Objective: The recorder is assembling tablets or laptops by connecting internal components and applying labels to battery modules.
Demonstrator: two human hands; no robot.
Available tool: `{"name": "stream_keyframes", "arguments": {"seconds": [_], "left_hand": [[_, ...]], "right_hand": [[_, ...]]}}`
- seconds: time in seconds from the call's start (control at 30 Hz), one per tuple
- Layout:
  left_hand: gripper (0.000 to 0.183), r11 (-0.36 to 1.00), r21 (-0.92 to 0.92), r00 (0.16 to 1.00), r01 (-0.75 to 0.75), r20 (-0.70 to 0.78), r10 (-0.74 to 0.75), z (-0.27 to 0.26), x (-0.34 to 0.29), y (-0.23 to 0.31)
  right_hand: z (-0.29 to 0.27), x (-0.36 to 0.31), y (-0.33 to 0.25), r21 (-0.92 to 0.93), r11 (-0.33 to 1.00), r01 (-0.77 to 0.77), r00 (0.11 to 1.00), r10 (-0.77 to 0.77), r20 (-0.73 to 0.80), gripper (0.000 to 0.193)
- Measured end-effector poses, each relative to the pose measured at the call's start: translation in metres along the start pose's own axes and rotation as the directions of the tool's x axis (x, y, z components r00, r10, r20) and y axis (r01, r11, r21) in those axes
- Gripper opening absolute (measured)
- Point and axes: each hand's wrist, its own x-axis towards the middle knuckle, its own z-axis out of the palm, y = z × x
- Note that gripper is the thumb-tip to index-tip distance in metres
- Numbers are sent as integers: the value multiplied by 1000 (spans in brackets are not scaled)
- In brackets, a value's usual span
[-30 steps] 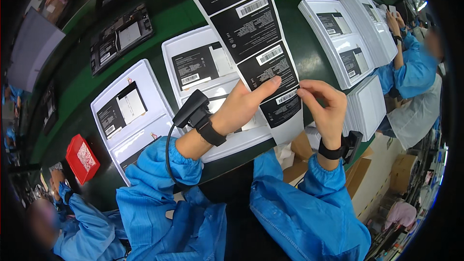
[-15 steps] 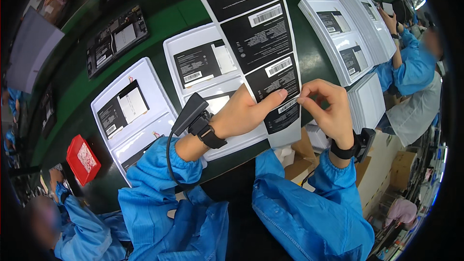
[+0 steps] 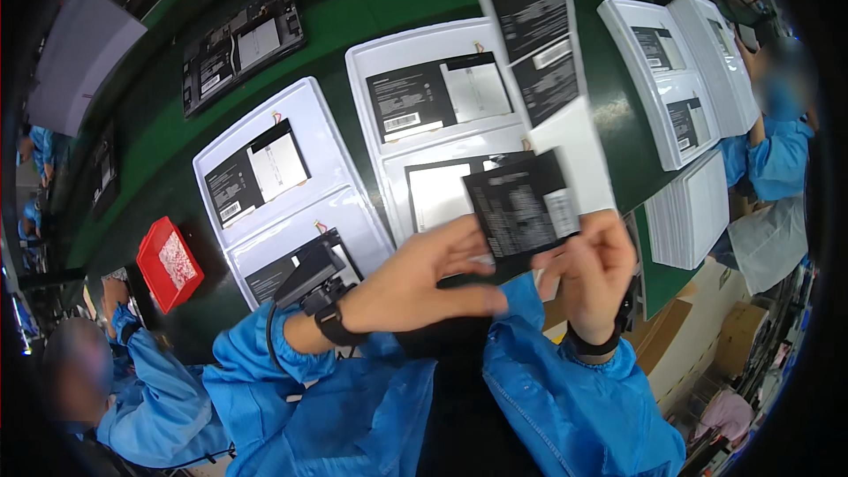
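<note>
My right hand (image 3: 594, 269) pinches a black printed label (image 3: 521, 208) by its lower right corner, with the label's printed face up. Close by on the left, my left hand (image 3: 433, 278) is open, thumb stretched out and fingers apart, slightly smeared; its fingertips are partly behind the label. Beyond them a strip of black labels (image 3: 543, 79) on white backing runs to the top edge, its near end bare white. Under the label lies a white tray (image 3: 358, 62) with flat batteries, one black-and-silver battery (image 3: 439, 95) in its far compartment.
On the left lie another white battery tray (image 3: 208, 162), a red bin (image 3: 152, 256) of small white pieces and an opened laptop chassis (image 3: 199, 62). Stacked white trays (image 3: 649, 106) stand at right, near a co-worker (image 3: 777, 155). Another co-worker (image 3: 163, 406) sits lower left.
One label has come off the strip and is now in my right hand. My left hand has let go of the strip and moved left and down. The view has shifted too.
</note>
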Motion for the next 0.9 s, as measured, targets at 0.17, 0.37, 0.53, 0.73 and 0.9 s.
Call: {"name": "stream_keyframes", "arguments": {"seconds": [0.17,0.37,0.53,0.73,0.9], "left_hand": [[22,929,191,929,316,-262,-262,-28,-29,-3],[19,685,677,939,271,-30,-342,-44,-36,9],[29,556,815,969,160,-237,70,-68,-41,17],[36,-67,995,913,-75,96,398,-97,-30,-16],[40,-85,992,931,-90,114,346,-99,-28,-19]], "right_hand": [[0,15,18,-556,795,242,960,-112,257,27],[19,40,6,-659,495,567,716,99,691,16],[33,54,25,-712,702,3,945,231,231,14],[40,54,56,-400,861,-315,948,309,-82,22],[41,53,60,-388,857,-338,940,322,-108,23]]}}
